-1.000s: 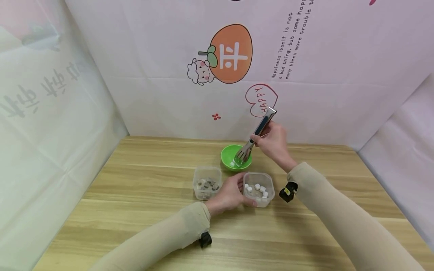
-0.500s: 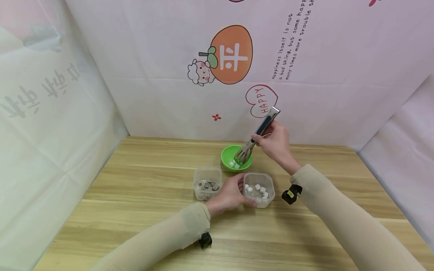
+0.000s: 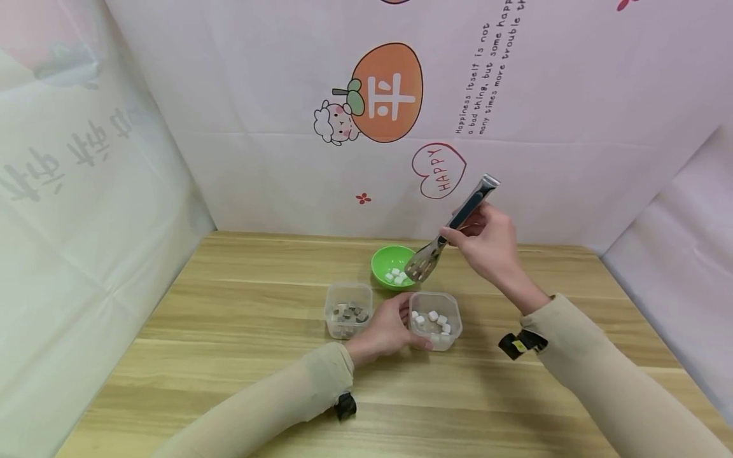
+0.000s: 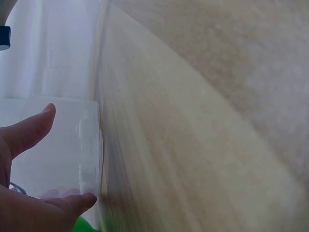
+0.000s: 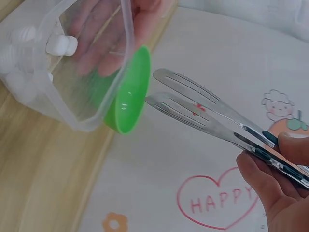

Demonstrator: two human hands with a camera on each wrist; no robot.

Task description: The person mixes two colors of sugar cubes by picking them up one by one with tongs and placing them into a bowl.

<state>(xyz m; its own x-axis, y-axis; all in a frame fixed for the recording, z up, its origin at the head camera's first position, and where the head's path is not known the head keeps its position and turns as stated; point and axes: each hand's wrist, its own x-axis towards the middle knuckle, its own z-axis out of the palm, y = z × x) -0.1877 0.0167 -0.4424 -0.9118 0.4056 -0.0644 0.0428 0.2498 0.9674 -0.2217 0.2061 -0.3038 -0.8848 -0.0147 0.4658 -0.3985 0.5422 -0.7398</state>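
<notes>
- The right hand (image 3: 492, 245) pinched slotted, shiny metal tongs (image 3: 462, 215) with dark inlaid grips between thumb and fingers; the tongs' arms stood slightly apart (the right wrist view showed the gap plainly), their tips by the bowl's right rim.
- The round, bright green bowl (image 3: 386, 259) sat on the wood-grain surface (image 3: 229, 318), with several small white cubes (image 3: 396, 271) inside.
- The left hand (image 3: 386, 329) held a square, translucent plastic container (image 3: 438, 343) of similar cubes, its thumb and fingers spread wide around the left side.
- Left of that hand stood a second translucent plastic container (image 3: 348, 291), holding grey-brown pieces (image 3: 361, 316).
- On the white printed backdrop (image 3: 275, 184), a red heart (image 3: 441, 170) read "HAPPY"; black lettering (image 3: 492, 79), cut off above, began "Happiness itself is not a bad thing"; an orange fruit (image 3: 385, 68) carried a white character.
</notes>
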